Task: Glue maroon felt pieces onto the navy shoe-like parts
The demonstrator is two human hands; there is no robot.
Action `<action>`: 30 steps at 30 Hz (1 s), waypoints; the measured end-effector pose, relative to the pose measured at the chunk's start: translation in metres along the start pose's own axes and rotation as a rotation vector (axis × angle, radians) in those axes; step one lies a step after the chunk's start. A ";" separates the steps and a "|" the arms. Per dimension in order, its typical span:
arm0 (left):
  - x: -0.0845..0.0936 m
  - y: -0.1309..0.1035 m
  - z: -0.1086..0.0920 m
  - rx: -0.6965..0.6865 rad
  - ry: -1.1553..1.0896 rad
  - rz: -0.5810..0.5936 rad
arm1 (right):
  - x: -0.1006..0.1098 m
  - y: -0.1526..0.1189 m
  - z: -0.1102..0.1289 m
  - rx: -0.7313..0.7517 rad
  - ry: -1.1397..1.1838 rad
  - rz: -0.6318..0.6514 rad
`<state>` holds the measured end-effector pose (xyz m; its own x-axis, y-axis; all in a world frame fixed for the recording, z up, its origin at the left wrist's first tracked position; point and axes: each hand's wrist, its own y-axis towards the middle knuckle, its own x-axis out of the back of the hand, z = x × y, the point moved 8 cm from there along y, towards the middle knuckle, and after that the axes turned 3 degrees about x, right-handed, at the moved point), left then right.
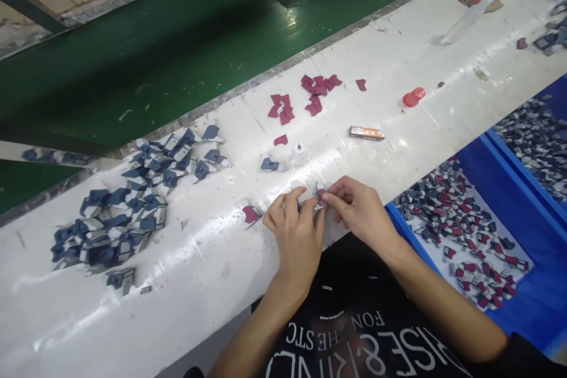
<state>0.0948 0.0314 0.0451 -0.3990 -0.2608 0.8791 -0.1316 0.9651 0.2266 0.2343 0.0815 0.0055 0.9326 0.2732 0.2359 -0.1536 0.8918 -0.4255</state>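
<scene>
My left hand [295, 227] has its fingers curled around a small grey-blue plastic part, mostly hidden by the fingers. Thumb and fingertips of my right hand [361, 209] pinch a small maroon piece [321, 194] against that part. Just left of my left hand lies a plastic part with a maroon face [250, 213]. Beyond the hands stand a small clear bottle with a thin tip [300, 155] and a single grey-blue part [271, 164]. One maroon piece [280, 140] lies beside the bottle, with more loose maroon pieces [316, 91] farther back.
A heap of grey-blue parts [110, 227] covers the bench's left side. An orange-and-white lighter [367, 133] and a red cap [414, 97] lie to the right. Below the bench edge, a blue bin [531, 301] holds many maroon-faced parts. A green belt [212, 41] runs behind.
</scene>
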 end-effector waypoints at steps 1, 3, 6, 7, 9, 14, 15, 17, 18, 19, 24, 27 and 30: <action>0.001 0.000 0.000 -0.005 0.005 -0.009 | 0.000 0.000 0.001 0.005 -0.012 0.003; 0.007 0.000 -0.003 -0.029 0.010 -0.048 | 0.000 0.000 0.002 0.013 -0.019 0.008; 0.017 -0.002 -0.008 -0.096 0.004 -0.126 | -0.001 0.001 0.001 0.019 -0.007 0.018; 0.019 -0.002 -0.010 -0.112 0.002 -0.142 | -0.001 0.001 0.001 0.021 -0.006 0.019; 0.020 -0.002 -0.011 -0.124 0.001 -0.159 | -0.002 0.001 0.000 0.023 -0.009 0.023; 0.018 0.001 -0.012 -0.108 -0.003 -0.167 | -0.002 0.003 -0.001 -0.009 -0.021 0.036; 0.017 0.001 -0.012 -0.103 -0.004 -0.163 | -0.002 0.004 0.000 -0.018 -0.030 0.040; 0.016 0.001 -0.012 -0.097 -0.004 -0.148 | -0.002 0.006 0.002 -0.030 -0.064 0.047; 0.016 0.001 -0.012 -0.095 -0.003 -0.138 | -0.002 0.007 0.003 -0.033 -0.088 0.050; 0.016 0.001 -0.012 -0.090 -0.003 -0.126 | -0.002 0.009 0.004 -0.036 -0.114 0.053; 0.011 0.002 -0.012 -0.061 0.034 -0.018 | -0.004 0.021 0.007 0.005 -0.245 0.078; 0.009 0.004 -0.014 -0.077 0.069 0.014 | -0.005 0.030 0.010 0.022 -0.252 0.125; 0.007 0.004 -0.018 -0.128 0.106 0.039 | -0.007 0.033 0.008 -0.088 -0.144 0.229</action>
<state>0.1077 0.0338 0.0597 -0.3030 -0.2253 0.9260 0.0017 0.9715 0.2370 0.2199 0.1124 -0.0033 0.8201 0.5175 0.2440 -0.3198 0.7682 -0.5546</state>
